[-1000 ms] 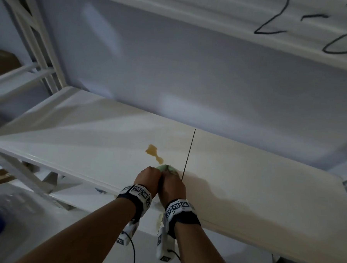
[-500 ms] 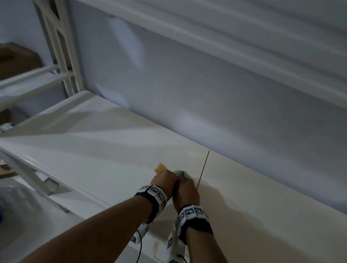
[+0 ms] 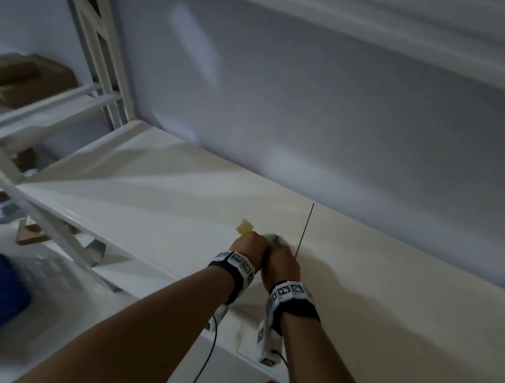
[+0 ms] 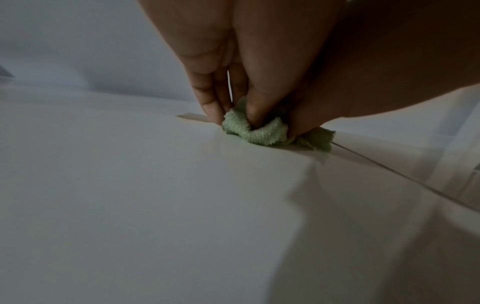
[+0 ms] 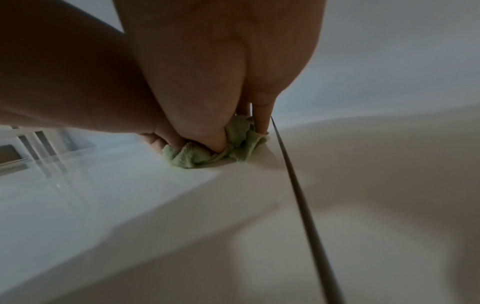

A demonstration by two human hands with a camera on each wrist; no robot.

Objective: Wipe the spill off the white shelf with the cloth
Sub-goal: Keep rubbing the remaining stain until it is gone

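— What's in front of you?

— The white shelf (image 3: pixel 145 203), a wide board running left to right, with a thin dark seam (image 3: pixel 305 229) crossing it near to far. Just left of that seam sits the spill (image 3: pixel 244 226), a small yellowish patch.

— And the cloth?

— The green cloth (image 4: pixel 255 132) is bunched into a wad on the shelf, at the near edge of the spill. My left hand (image 3: pixel 250 245) and my right hand (image 3: pixel 279 264) are side by side, fingers of both curled down and pinching it against the board.

— Which step is this?

— I judge the wipe is just starting; most of the patch still shows beyond my knuckles. Next I need to push the wad away from me across it, pressing firmly.
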